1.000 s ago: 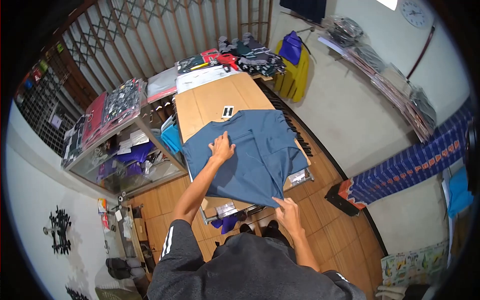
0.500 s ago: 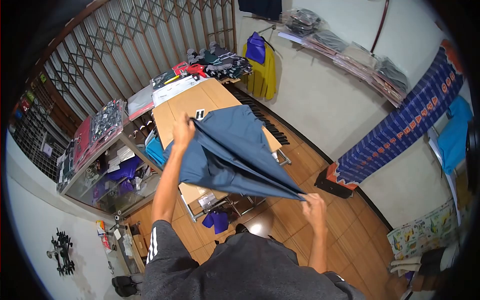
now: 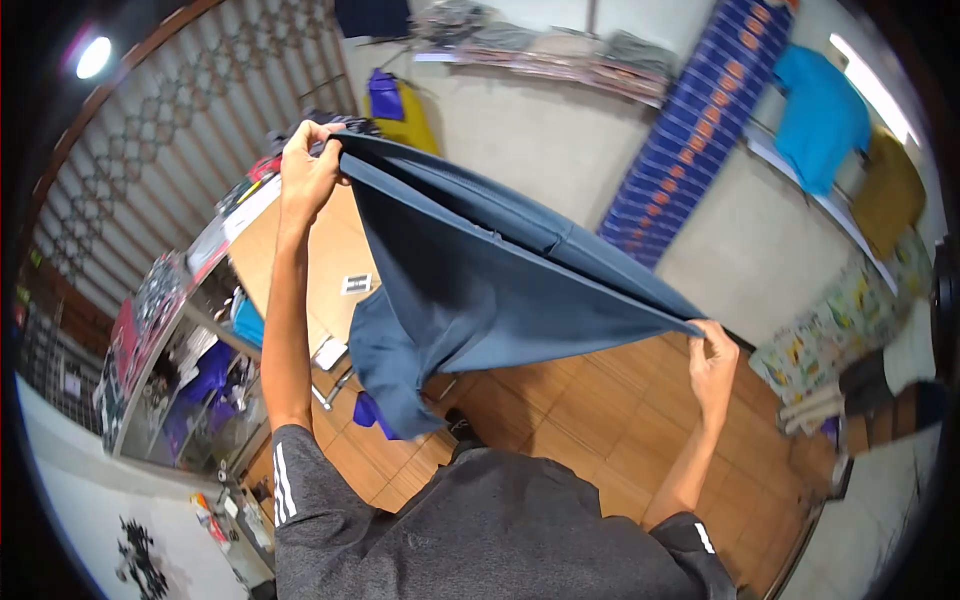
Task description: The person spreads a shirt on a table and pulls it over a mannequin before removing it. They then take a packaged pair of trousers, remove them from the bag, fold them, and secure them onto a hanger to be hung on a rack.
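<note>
A slate-blue garment, which looks like a shirt, hangs stretched between my two hands in the air. My left hand pinches one corner of its edge, high up over the table. At the lower right, my right hand grips the opposite corner between thumb and fingers. The edge runs taut between them in two layers, with a dark gap where it opens. Loose folds droop at the lower left, in front of the wooden table. A small white label with a black mark lies on the tabletop.
On the left stands a glass display case with packed goods. Behind are a folding metal gate and a wall shelf of bagged clothes. A tall blue patterned banner leans at the right, near hanging blue cloth.
Both hands have lifted the garment off the table and spread apart, pulling its edge taut. My right hand moved right and up. The camera view has turned to the right.
</note>
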Motion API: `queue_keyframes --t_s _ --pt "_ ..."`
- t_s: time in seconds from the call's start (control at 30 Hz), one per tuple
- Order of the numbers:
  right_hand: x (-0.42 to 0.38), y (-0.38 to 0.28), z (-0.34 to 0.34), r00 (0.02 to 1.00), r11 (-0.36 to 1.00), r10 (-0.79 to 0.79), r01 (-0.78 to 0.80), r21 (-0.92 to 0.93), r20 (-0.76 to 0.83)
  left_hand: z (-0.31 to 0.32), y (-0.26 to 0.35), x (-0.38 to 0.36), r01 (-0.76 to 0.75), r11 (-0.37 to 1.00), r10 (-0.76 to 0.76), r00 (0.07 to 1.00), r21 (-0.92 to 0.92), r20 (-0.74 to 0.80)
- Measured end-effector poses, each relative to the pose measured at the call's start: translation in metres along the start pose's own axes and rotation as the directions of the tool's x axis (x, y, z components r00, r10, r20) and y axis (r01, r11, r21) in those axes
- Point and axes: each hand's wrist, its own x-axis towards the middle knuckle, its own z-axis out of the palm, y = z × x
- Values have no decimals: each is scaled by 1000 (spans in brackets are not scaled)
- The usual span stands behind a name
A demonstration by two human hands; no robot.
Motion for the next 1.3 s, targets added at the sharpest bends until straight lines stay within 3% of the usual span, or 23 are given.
queue_keyframes --t_s 0.23,0.33,0.43,0.57,0.7,0.83,0.87,0.9,0.93,0.97,1.0,1.07,1.1,1.13,1.17,1.2,1.27,1.3 --pt "-58 7 -152 966 962 152 -193 -191 -211 171 46 -10 -8 989 55 946 -147 320" --pt "-87 5 -194 939 955 215 -260 -145 -268 242 67 -24 49 984 37 888 -174 458" --pt "-112 14 -227 940 988 135 -152 -29 -314 319 68 -32 89 977 35 832 -195 554" --pt "-127 13 -259 926 989 143 -117 95 -349 419 85 -44 174 942 51 768 -285 638" --pt "-127 17 -285 917 993 83 -44 105 -390 529 90 -62 312 857 100 682 -411 725" --pt "-98 25 -314 927 997 -80 77 -22 -368 654 102 -96 412 768 172 605 -491 777" --pt "-92 29 -319 924 999 -39 25 -42 -379 681 109 -113 430 736 196 605 -523 772" --pt "-87 34 -324 920 998 1 -26 -59 -392 701 124 -131 272 841 226 607 -467 762" --pt "-80 40 -328 913 994 41 -77 -73 -405 735 119 -146 -31 911 348 594 -412 725" --pt "-70 43 -328 886 980 112 -173 -96 -450 731 154 -177 64 875 373 543 -481 752" --pt "-62 56 -330 880 952 54 -188 -241 -472 738 171 -206 30 840 466 470 -541 750" --pt "-47 77 -338 883 889 139 -311 -336 -448 719 233 -244 196 790 588 29 -581 808" --pt "-39 87 -339 874 891 135 -313 -330 -467 707 259 -266 354 715 671 -101 -604 735" --pt "-35 100 -344 871 876 175 -350 -333 -459 715 272 -288 282 576 815 -128 -767 565" --pt "-34 114 -351 859 862 212 -389 -324 -466 712 288 -308 440 552 827 -184 -708 531" --pt "-35 129 -360 845 847 249 -427 -317 -474 717 298 -322 342 574 819 -244 -744 520" --pt "-44 159 -392 743 797 324 -548 -254 -586 761 334 -347 154 775 569 -592 -613 571" --pt "-53 167 -403 692 776 354 -593 -215 -629 777 340 -358 300 747 651 -507 -593 564"
